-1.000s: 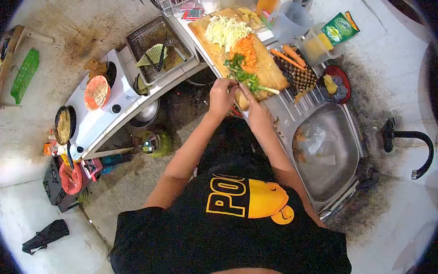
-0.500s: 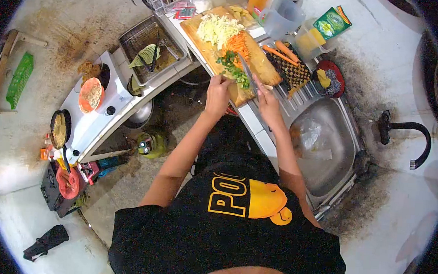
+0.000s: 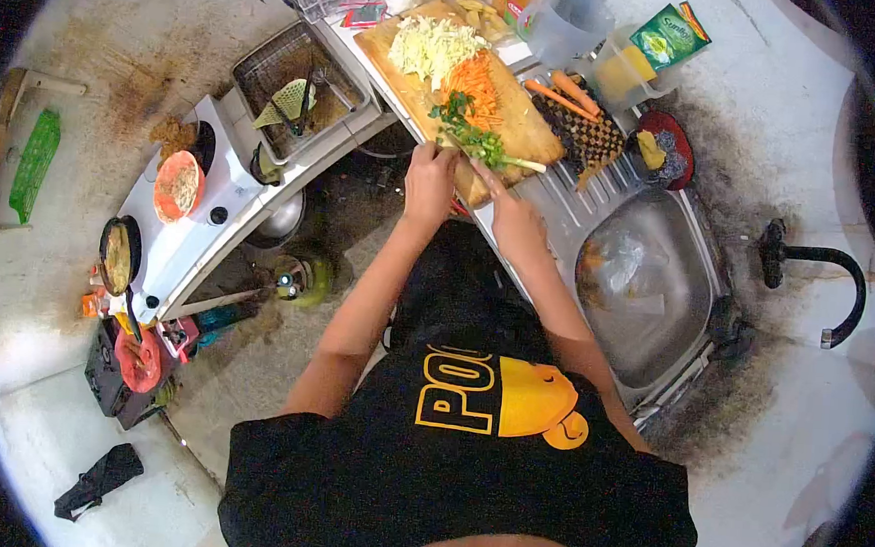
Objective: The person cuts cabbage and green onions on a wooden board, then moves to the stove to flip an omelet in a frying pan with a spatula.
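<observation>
My right hand grips a knife, its index finger stretched along the blade, which is turned left toward my other hand. Curled fingers of my left hand rest at the near left edge of the wooden cutting board; what they hold is hidden. Just beyond both hands lie chopped green onions, with a pale stalk pointing right. Dark leafy greens sit behind them. Farther up the board are orange carrot strips and a heap of shredded cabbage.
Whole carrots lie right of the board, beside a metal sink with a black faucet. Plastic containers stand behind. Left are a wire-basket tray, a white stove, an orange bowl and a small pan.
My right hand has moved left and nearer to me, with the knife now angled toward my left hand. The pale onion stalk shows on the right. My left hand has shifted slightly left.
</observation>
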Available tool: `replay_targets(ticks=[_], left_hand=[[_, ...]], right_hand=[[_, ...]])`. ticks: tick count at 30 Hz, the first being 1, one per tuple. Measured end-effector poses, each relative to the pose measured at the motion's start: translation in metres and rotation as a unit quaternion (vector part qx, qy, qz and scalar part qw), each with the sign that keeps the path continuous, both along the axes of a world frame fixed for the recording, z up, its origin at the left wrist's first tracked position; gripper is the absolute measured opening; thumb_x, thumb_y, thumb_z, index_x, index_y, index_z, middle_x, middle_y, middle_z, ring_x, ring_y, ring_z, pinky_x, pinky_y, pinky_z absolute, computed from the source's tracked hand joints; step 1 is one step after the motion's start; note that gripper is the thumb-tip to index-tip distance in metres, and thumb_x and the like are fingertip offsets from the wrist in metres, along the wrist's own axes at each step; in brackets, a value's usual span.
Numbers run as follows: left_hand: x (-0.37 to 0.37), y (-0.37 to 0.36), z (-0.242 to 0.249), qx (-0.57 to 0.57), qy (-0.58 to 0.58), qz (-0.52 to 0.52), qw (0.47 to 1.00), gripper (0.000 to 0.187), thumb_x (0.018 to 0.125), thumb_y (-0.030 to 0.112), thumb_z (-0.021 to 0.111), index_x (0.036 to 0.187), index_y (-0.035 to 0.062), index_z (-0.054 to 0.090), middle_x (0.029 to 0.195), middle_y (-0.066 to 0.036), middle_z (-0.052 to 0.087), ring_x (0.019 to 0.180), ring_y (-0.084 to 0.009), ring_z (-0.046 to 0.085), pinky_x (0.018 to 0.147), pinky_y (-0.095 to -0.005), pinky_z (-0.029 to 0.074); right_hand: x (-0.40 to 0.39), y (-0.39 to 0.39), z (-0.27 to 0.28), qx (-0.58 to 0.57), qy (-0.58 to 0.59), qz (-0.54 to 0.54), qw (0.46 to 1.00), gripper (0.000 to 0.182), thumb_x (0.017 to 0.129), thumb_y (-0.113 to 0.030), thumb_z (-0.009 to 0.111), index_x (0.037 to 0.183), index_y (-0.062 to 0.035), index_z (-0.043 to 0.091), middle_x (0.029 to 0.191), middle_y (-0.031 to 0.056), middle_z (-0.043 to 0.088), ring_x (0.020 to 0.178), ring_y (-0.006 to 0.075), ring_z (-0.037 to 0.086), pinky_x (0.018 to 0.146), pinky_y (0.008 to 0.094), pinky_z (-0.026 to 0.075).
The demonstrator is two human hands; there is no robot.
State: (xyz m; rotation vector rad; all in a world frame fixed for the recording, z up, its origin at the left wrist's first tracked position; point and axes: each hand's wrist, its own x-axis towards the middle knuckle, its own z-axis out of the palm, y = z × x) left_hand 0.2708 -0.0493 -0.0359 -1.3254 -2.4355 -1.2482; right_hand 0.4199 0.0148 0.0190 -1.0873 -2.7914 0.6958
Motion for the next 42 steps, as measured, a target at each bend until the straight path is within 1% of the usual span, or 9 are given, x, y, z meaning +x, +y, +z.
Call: replay_targets(ticks=[5, 7, 10, 16, 24, 27, 29, 37, 42], left_hand=[[0.007, -0.011, -0.005, 0.029, 0.024, -0.001, 0.999, 0.015, 0.08, 0.007, 0.067, 0.093, 0.0008, 0.071, 0.087, -0.015, 0.059, 0.087, -0.0334, 0.058, 0.074, -0.0414, 0.05], [0.011, -0.014, 0.0, 0.022, 0.03, -0.003, 0.999, 0.016, 0.079, 0.006, 0.068, 0.093, 0.0008, 0.071, 0.087, -0.015, 0.06, 0.087, -0.0327, 0.059, 0.075, -0.0406, 0.051], [0.006, -0.018, -0.002, 0.036, 0.053, -0.003, 0.998, 0.026, 0.073, -0.002, 0.063, 0.098, 0.0014, 0.072, 0.086, -0.014, 0.06, 0.086, -0.032, 0.059, 0.076, -0.0404, 0.051], [-0.008, -0.015, -0.009, 0.054, -0.005, -0.055, 0.997, 0.022, 0.076, -0.005, 0.06, 0.094, -0.0015, 0.071, 0.093, -0.018, 0.066, 0.088, -0.0357, 0.063, 0.077, -0.0421, 0.052], [-0.006, -0.018, 0.003, 0.012, -0.028, -0.025, 0.999, 0.017, 0.078, -0.004, 0.06, 0.093, -0.0001, 0.068, 0.088, -0.017, 0.061, 0.084, -0.0365, 0.062, 0.073, -0.0437, 0.052], [-0.007, -0.02, -0.005, 0.069, -0.067, -0.038, 0.995, 0.015, 0.079, -0.006, 0.06, 0.091, -0.0009, 0.068, 0.086, -0.017, 0.06, 0.076, -0.0361, 0.062, 0.069, -0.0429, 0.051], [-0.01, -0.018, -0.002, 0.109, -0.091, -0.021, 0.99, 0.013, 0.083, -0.006, 0.06, 0.091, -0.0016, 0.068, 0.086, -0.017, 0.061, 0.074, -0.036, 0.062, 0.067, -0.0418, 0.05], [-0.035, -0.02, -0.001, 0.15, -0.252, 0.08, 0.953, 0.019, 0.084, -0.005, 0.066, 0.101, 0.0013, 0.069, 0.081, -0.01, 0.066, 0.071, -0.0137, 0.062, 0.067, -0.0285, 0.052], [-0.037, -0.017, 0.001, 0.153, -0.305, 0.068, 0.938, 0.023, 0.083, -0.006, 0.065, 0.104, -0.0009, 0.068, 0.084, -0.009, 0.07, 0.075, -0.0133, 0.066, 0.07, -0.0273, 0.053]], right_hand=[[0.018, -0.004, 0.0, -0.089, -0.049, -0.045, 0.994, 0.052, 0.102, -0.017, 0.04, 0.144, -0.0464, 0.037, 0.093, 0.0289, 0.066, 0.085, 0.0471, 0.064, 0.077, 0.0559, 0.05], [0.014, 0.005, -0.013, -0.134, 0.109, -0.035, 0.984, 0.051, 0.101, -0.016, 0.042, 0.144, -0.0432, 0.039, 0.1, 0.0268, 0.066, 0.09, 0.0478, 0.062, 0.079, 0.0538, 0.05], [0.012, 0.008, -0.015, -0.107, 0.147, -0.003, 0.983, 0.054, 0.1, -0.015, 0.044, 0.145, -0.0431, 0.037, 0.078, 0.0267, 0.063, 0.072, 0.0443, 0.064, 0.067, 0.0519, 0.052], [0.009, -0.007, -0.002, -0.01, -0.056, 0.031, 0.998, 0.067, 0.094, -0.009, 0.049, 0.147, -0.0457, 0.031, 0.074, 0.0232, 0.065, 0.07, 0.0413, 0.066, 0.063, 0.0524, 0.052], [0.012, -0.005, -0.004, 0.015, -0.047, 0.02, 0.999, 0.066, 0.095, -0.01, 0.045, 0.147, -0.048, 0.03, 0.071, 0.0234, 0.064, 0.068, 0.0423, 0.065, 0.064, 0.0551, 0.051], [0.018, 0.001, -0.005, -0.067, -0.039, 0.0, 0.997, 0.063, 0.097, -0.009, 0.045, 0.147, -0.0451, 0.032, 0.083, 0.0282, 0.065, 0.076, 0.0438, 0.066, 0.067, 0.0531, 0.052], [0.011, 0.014, -0.027, -0.106, 0.155, 0.022, 0.982, 0.054, 0.1, -0.013, 0.043, 0.145, -0.0422, 0.038, 0.095, 0.0299, 0.064, 0.088, 0.0452, 0.064, 0.077, 0.0512, 0.051], [0.028, 0.035, -0.01, -0.15, 0.189, 0.028, 0.97, 0.05, 0.099, -0.013, 0.048, 0.142, -0.0382, 0.045, 0.113, 0.0242, 0.064, 0.104, 0.0416, 0.062, 0.088, 0.0432, 0.05], [0.038, 0.036, -0.007, -0.194, 0.15, 0.031, 0.969, 0.048, 0.099, -0.012, 0.048, 0.142, -0.0354, 0.047, 0.126, 0.018, 0.06, 0.115, 0.0372, 0.059, 0.094, 0.0407, 0.048]])
